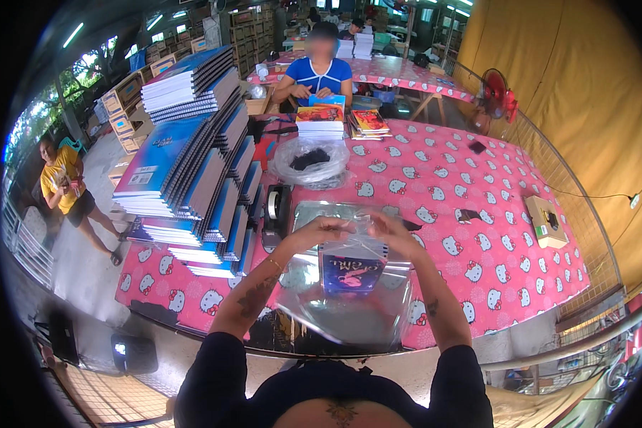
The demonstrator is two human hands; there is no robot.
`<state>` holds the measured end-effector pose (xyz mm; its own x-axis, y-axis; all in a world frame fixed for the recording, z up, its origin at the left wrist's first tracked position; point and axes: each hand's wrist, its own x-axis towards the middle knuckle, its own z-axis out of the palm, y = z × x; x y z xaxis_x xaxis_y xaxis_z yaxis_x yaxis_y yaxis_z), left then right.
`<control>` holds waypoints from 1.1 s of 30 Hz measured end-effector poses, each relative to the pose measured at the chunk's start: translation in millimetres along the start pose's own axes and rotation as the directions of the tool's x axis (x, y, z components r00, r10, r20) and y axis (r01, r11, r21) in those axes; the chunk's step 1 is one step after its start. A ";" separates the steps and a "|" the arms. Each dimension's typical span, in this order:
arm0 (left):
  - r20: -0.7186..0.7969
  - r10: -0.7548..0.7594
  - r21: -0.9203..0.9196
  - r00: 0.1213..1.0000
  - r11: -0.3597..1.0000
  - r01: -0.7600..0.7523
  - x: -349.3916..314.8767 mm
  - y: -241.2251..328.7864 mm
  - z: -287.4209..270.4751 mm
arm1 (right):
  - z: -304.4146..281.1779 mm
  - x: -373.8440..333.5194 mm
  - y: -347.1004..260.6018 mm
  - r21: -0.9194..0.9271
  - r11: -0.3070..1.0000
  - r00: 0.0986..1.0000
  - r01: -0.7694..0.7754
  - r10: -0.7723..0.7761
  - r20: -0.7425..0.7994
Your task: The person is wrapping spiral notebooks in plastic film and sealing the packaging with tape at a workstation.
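In front of me a dark blue-purple spiral notebook (351, 277), perhaps several in a stack, stands tilted inside clear plastic wrapping (342, 317). The wrapping spreads loosely toward the table's near edge. At its upper end my left hand (327, 231) has fingers closed on the clear plastic. Close beside it, my right hand (394, 234) also pinches the plastic, its fingertips partly hidden by glare. More flat clear film (314, 212) lies just beyond my hands. A black tape dispenser (276, 217) stands left of the left hand.
Tall stacks of blue spiral notebooks (167, 160) rise on the left of the pink patterned table (449, 192). Farther off are a bundle of clear plastic (310, 162) and books (319, 130). A co-worker (321, 75) sits opposite. A small cardboard box (546, 222) is at right.
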<state>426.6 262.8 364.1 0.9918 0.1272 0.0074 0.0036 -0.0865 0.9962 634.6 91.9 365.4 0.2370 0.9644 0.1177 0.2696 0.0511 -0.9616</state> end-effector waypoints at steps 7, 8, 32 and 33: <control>0.039 0.396 0.869 0.917 0.439 -0.227 -41.3 23.7 33.5 | 25.0 -58.8 -44.8 -0.572 0.741 0.934 0.351 -0.316 0.164; 0.078 0.491 0.913 0.868 0.314 -0.259 -44.4 24.3 40.2 | 30.7 -58.0 -34.8 -0.636 0.666 0.911 0.390 -0.381 0.159; -0.010 -0.153 0.087 0.988 0.984 0.153 41.8 -16.4 -5.5 | 10.3 -21.6 -10.6 0.004 0.988 0.982 -0.157 0.156 0.102; -0.175 -0.138 -0.027 0.975 0.990 0.135 41.3 -21.7 -6.4 | 10.1 -23.7 -11.8 -0.008 0.989 0.986 -0.149 0.149 0.068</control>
<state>466.6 276.3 343.3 0.9441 0.3089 -0.1151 0.1345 -0.0422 0.9900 616.4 71.1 371.4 0.2102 0.9767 -0.0441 0.2392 -0.0952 -0.9663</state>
